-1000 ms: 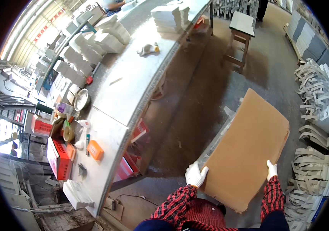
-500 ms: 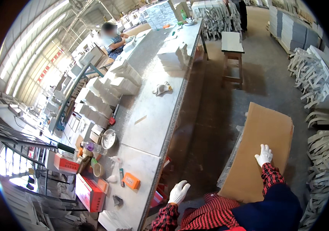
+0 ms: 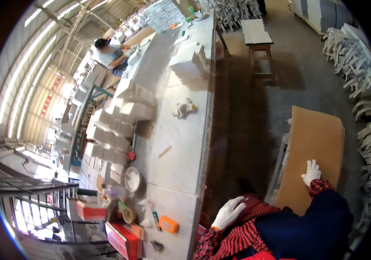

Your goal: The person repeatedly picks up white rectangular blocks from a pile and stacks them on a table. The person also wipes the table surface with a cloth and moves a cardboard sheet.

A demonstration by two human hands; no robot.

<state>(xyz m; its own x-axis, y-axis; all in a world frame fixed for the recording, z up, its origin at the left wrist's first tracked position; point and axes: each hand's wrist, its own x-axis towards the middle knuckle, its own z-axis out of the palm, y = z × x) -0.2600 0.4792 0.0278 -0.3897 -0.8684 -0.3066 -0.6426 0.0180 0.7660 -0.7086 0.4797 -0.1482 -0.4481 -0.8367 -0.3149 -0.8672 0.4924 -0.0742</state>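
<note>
My right hand point(image 3: 311, 172), in a white glove, lies on a large brown cardboard sheet point(image 3: 315, 134) with its fingers stretched out. The sheet sits low on the right, over something whose left edge point(image 3: 279, 160) shows greyish; what lies under it is mostly hidden. My left hand point(image 3: 228, 212), gloved in white too, is held near my leg beside the table, fingers stretched and holding nothing. Closest to it on the long pale worktable point(image 3: 181, 173) is an orange box point(image 3: 168, 224). A crumpled pair of gloves point(image 3: 184, 108) rests farther up the table.
Stacks of white pieces point(image 3: 188, 65) stand on the table, with more point(image 3: 111, 130) along its left side. A bowl of white stuff point(image 3: 132, 179) and a red box point(image 3: 122, 240) sit nearer. A stool point(image 3: 257, 32) stands ahead; strapped piles point(image 3: 350, 60) line the right. A person point(image 3: 114, 56) works far left.
The view has turned and shifted. My left hand has come up, closer to my leg. My right hand still rests on the cardboard.
</note>
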